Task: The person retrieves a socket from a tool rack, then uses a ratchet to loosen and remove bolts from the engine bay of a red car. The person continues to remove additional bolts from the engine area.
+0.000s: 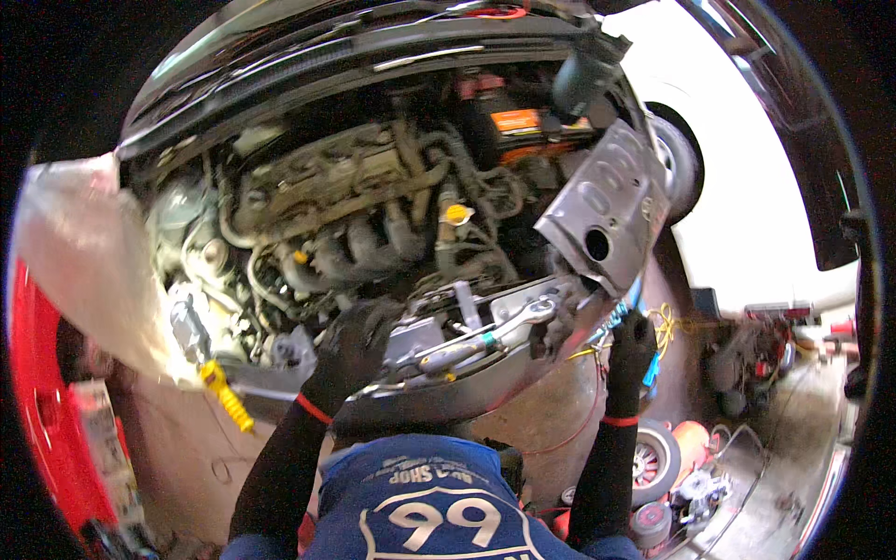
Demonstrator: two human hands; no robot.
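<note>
My left hand (357, 347), in a black glove, reaches over the front edge of an open car engine bay, beside a grey box-shaped part (416, 338). Its fingers are dark and blurred against the engine parts. To its right, a ratchet wrench (485, 343) with a grey handle lies along the front crossmember. My right hand (634, 343), also gloved in black, hovers right of the bumper with its fingers closed. Blue shapes show above and below this hand, but what it grips is unclear. A perforated metal heat shield (607, 207) rests at the bay's right side.
A yellow-handled work light (224, 397) hangs at the left front corner. The engine (327, 177) and an orange-labelled battery (523, 126) fill the bay. Yellow and red hoses, a wheeled red air compressor (691, 443) and a floor machine (747, 369) stand right. A red cabinet (61, 420) is left.
</note>
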